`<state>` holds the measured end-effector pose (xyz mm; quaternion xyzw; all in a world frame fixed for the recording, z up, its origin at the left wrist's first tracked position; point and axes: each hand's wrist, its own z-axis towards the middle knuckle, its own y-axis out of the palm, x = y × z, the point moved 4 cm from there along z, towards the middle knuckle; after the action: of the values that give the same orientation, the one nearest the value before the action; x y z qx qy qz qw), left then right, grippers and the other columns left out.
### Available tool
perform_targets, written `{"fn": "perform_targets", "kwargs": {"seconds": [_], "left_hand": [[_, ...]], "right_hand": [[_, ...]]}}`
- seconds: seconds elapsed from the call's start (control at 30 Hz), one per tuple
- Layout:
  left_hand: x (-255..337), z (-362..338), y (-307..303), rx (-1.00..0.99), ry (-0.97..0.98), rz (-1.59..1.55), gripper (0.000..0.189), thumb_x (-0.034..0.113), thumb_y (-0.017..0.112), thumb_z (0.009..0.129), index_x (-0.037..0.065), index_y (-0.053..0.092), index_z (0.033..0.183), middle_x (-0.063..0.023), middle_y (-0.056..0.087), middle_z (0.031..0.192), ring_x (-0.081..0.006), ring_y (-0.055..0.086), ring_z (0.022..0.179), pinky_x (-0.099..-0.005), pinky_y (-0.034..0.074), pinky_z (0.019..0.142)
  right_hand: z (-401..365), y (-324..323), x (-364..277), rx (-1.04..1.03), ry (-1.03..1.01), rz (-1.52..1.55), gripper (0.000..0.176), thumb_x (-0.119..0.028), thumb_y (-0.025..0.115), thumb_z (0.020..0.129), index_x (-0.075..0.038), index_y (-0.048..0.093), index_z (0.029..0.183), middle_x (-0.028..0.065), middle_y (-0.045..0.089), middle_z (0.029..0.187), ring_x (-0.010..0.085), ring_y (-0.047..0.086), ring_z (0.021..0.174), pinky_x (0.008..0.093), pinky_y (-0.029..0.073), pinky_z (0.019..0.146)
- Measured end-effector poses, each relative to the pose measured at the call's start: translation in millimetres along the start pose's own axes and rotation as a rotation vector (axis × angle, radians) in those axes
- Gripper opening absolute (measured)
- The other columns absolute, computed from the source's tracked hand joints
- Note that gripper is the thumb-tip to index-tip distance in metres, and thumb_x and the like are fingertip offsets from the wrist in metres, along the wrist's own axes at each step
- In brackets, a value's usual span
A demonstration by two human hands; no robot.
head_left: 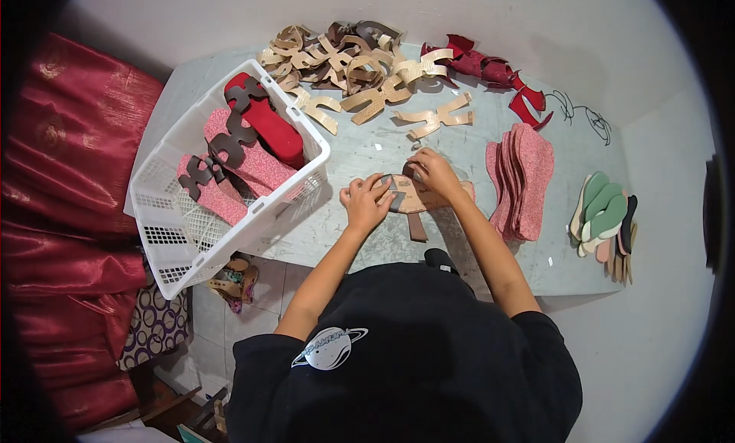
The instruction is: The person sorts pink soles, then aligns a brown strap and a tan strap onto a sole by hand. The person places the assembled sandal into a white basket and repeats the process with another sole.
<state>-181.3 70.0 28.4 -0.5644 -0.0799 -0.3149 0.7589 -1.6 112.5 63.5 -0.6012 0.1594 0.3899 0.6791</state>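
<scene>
A shoe sole (435,196) with a tan underside lies on the table in front of me, a dark brown strap (397,200) wrapped over its left end. One strap tail (416,227) hangs out on the near side. At the left end, my left hand (367,203) grips the sole and strap, with its fingertips on top. My right hand (432,171) is closed at the far edge, its fingers pinching a dark strap end. Just beyond it lies a loose gold strap (435,120).
A white plastic basket (264,205) at the left holds pink and red soles with brown straps. Gold and brown straps (337,60) are heaped at the back, near red straps (490,66). Stacked pink soles (524,179) and a fan of coloured soles (605,205) lie at the right.
</scene>
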Motion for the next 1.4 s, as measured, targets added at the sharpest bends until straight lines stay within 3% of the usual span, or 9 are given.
{"fn": "perform_targets", "kwargs": {"seconds": [0.33,0.43,0.73,0.93,1.0,1.13,1.4], "left_hand": [[0,1,-2,-0.005,0.025,0.022,0.031,0.038,0.067,0.069,0.025,0.068,0.097,0.0068,0.056,0.112,-0.0215,0.043,0.098,-0.0420,0.022,0.085],[-1,1,-1,-0.025,-0.005,-0.010,0.031,0.037,0.069,0.069,0.022,0.069,0.096,0.0054,0.057,0.112,-0.0222,0.042,0.099,-0.0430,0.021,0.086],[-1,2,-2,0.001,0.003,0.024,0.031,0.039,0.067,0.069,0.025,0.069,0.096,0.0063,0.057,0.112,-0.0207,0.043,0.098,-0.0417,0.022,0.085],[-3,1,1,0.003,-0.002,0.009,0.031,0.038,0.067,0.069,0.026,0.068,0.097,0.0068,0.056,0.112,-0.0213,0.043,0.099,-0.0429,0.022,0.085],[-3,1,2,-0.019,-0.025,0.000,0.030,0.037,0.067,0.069,0.026,0.068,0.097,0.0075,0.056,0.113,-0.0217,0.042,0.101,-0.0437,0.021,0.085],[-4,0,3,-0.019,-0.021,-0.011,0.030,0.036,0.067,0.069,0.026,0.068,0.097,0.0082,0.055,0.113,-0.0220,0.042,0.101,-0.0440,0.021,0.085],[-5,1,7,0.025,-0.037,-0.037,0.025,0.031,0.066,0.070,0.024,0.069,0.095,0.0075,0.056,0.111,-0.0219,0.042,0.101,-0.0447,0.021,0.086]], "right_hand": [[-14,0,-25,0.020,0.014,-0.137,0.014,-0.017,0.059,0.078,-0.005,0.063,0.081,0.0126,0.063,0.078,0.0301,0.059,0.076,0.0381,0.047,0.066],[-19,6,-31,-0.052,0.084,-0.145,0.015,-0.016,0.057,0.080,-0.004,0.063,0.087,0.0132,0.063,0.080,0.0309,0.060,0.077,0.0362,0.047,0.064],[-37,23,-30,0.003,0.097,-0.032,0.014,-0.011,0.057,0.080,-0.003,0.060,0.091,0.0141,0.063,0.086,0.0321,0.060,0.078,0.0363,0.047,0.066],[-46,30,-31,0.069,0.038,0.001,0.012,-0.010,0.056,0.079,-0.004,0.061,0.087,0.0163,0.062,0.082,0.0336,0.059,0.074,0.0401,0.047,0.065],[-48,35,-29,0.153,-0.065,-0.034,0.011,-0.010,0.055,0.080,-0.003,0.061,0.086,0.0160,0.062,0.079,0.0332,0.059,0.073,0.0401,0.047,0.064],[-52,34,-34,0.056,0.041,-0.078,0.016,-0.007,0.057,0.077,-0.002,0.061,0.092,0.0147,0.063,0.082,0.0317,0.060,0.077,0.0376,0.048,0.066],[-55,41,-34,0.141,-0.109,-0.148,0.015,-0.005,0.059,0.074,-0.002,0.061,0.089,0.0147,0.063,0.081,0.0300,0.061,0.077,0.0377,0.048,0.069]]}}
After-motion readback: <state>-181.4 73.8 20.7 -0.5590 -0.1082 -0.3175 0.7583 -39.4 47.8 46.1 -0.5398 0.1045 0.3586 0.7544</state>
